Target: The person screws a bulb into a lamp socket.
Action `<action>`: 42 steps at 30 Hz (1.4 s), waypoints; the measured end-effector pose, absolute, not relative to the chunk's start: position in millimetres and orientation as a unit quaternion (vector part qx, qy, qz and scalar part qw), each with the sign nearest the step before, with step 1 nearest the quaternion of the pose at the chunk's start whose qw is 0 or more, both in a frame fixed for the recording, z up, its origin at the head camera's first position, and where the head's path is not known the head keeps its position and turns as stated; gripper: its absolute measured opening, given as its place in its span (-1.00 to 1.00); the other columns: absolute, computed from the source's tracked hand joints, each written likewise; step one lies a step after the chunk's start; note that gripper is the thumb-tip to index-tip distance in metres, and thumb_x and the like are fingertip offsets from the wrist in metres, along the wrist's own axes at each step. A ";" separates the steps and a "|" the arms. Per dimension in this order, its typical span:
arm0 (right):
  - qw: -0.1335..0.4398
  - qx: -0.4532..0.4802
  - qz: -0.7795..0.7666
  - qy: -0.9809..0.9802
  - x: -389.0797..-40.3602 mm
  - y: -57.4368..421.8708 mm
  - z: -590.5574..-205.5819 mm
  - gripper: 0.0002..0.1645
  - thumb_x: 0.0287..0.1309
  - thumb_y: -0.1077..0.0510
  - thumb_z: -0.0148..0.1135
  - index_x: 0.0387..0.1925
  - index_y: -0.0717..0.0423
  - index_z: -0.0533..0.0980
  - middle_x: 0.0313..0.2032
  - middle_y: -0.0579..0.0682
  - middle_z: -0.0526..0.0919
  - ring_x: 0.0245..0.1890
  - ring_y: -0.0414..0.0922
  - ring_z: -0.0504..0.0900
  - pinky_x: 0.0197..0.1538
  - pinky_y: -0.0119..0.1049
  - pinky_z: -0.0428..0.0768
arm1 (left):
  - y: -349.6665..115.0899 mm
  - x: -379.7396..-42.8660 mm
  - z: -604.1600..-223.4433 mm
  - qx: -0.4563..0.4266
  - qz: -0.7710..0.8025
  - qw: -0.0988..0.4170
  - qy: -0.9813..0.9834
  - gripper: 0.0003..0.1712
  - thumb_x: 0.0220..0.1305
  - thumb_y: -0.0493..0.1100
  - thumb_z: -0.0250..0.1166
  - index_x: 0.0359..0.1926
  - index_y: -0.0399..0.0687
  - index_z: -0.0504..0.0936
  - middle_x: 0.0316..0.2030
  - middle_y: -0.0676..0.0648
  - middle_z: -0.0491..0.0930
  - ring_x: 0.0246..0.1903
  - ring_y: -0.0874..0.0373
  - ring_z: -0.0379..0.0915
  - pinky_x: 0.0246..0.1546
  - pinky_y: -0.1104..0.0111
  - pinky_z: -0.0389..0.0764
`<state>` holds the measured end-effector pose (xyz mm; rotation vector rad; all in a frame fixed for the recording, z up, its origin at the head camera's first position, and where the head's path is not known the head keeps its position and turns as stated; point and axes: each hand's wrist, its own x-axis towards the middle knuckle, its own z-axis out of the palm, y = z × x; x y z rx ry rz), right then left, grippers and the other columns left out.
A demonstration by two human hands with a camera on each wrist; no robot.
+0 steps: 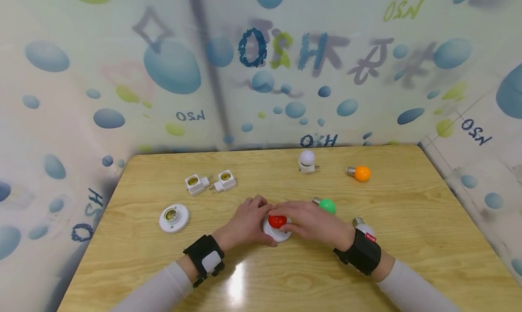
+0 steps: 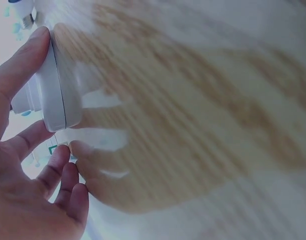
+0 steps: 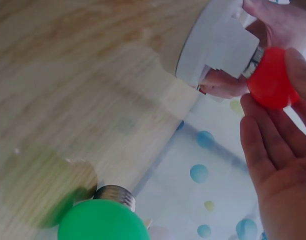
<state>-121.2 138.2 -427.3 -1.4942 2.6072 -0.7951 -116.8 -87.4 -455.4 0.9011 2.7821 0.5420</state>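
Observation:
A round white lamp holder stands on the table before me, a red bulb upright in it. My left hand holds the holder's base from the side, thumb on the near edge and fingers on the far edge. In the left wrist view the base sits between thumb and forefinger. From the other side my right hand pinches the red bulb between thumb and fingers. A strip of the bulb's metal screw base shows above the holder in the right wrist view.
A green bulb and an orange bulb lie to the right. My right wrist partly hides a white bulb. Another white bulb stands in a plug socket. Leftward are two plug sockets and another round holder.

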 end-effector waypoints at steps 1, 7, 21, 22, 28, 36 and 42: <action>0.008 -0.479 -0.253 0.840 -120.1 137.7 -428.1 -0.51 0.21 0.02 0.27 0.17 0.03 0.52 0.14 -0.04 0.56 0.10 -0.18 0.53 0.08 -0.32 0.51 | -87.7 -116.5 -455.5 0.302 0.181 0.082 0.932 -0.02 -0.22 0.39 0.45 0.22 -0.01 0.52 0.04 -0.05 0.38 -0.03 0.03 0.25 -0.08 0.21 0.39; -0.021 -0.466 -0.250 0.848 -113.9 134.7 -430.8 -0.52 0.21 -0.01 0.26 0.13 0.04 0.54 0.12 -0.02 0.58 0.09 -0.15 0.54 0.09 -0.29 0.51 | -87.9 -115.9 -456.0 0.295 0.184 0.088 0.933 -0.05 -0.21 0.39 0.44 0.20 0.02 0.52 0.06 -0.04 0.37 0.00 0.03 0.25 -0.06 0.19 0.38; -0.024 -0.428 -0.223 0.875 -108.2 130.5 -430.1 -0.43 0.15 -0.15 0.28 0.18 -0.10 0.51 0.14 -0.06 0.50 -0.03 -0.23 0.52 -0.03 -0.37 0.55 | -86.6 -109.1 -455.0 0.290 0.162 0.069 0.941 -0.10 -0.12 0.40 0.39 0.18 -0.02 0.52 0.04 -0.06 0.40 -0.01 0.01 0.28 -0.06 0.20 0.43; -0.025 -0.427 -0.224 0.876 -108.2 130.0 -429.7 -0.44 0.16 -0.13 0.28 0.18 -0.09 0.50 0.10 -0.08 0.50 -0.08 -0.25 0.52 -0.06 -0.39 0.55 | -86.1 -108.7 -454.8 0.289 0.160 0.067 0.942 -0.09 -0.12 0.40 0.39 0.17 -0.04 0.52 0.03 -0.06 0.40 -0.02 0.01 0.28 -0.06 0.20 0.44; -0.025 -0.411 -0.236 0.880 -110.9 129.9 -420.8 -0.49 0.15 -0.01 0.32 0.14 -0.02 0.49 0.01 -0.13 0.48 -0.16 -0.29 0.50 -0.10 -0.42 0.56 | -86.5 -108.3 -450.7 0.280 0.191 0.081 0.937 0.07 -0.16 0.39 0.42 0.29 -0.14 0.41 0.07 -0.07 0.42 0.00 0.06 0.31 0.01 0.23 0.43; -0.026 -0.394 -0.258 0.882 -132.9 146.0 -395.3 -0.49 0.11 0.10 0.36 0.13 0.00 0.51 0.11 -0.09 0.51 0.02 -0.20 0.52 0.02 -0.29 0.55 | -107.1 -104.6 -435.0 0.217 0.275 0.104 0.931 0.13 -0.05 0.30 0.41 0.45 -0.09 0.20 0.25 -0.18 0.31 0.19 -0.04 0.28 0.15 0.12 0.37; -0.033 -0.390 -0.251 0.885 -155.8 151.0 -377.2 -0.43 0.13 0.10 0.34 0.20 0.01 0.49 0.14 -0.07 0.54 0.14 -0.12 0.47 0.12 -0.15 0.49 | -124.5 -98.7 -425.3 0.180 0.309 0.020 0.934 -0.16 0.07 0.17 0.39 0.33 -0.07 0.40 0.15 -0.11 0.42 0.11 0.01 0.37 0.08 0.14 0.44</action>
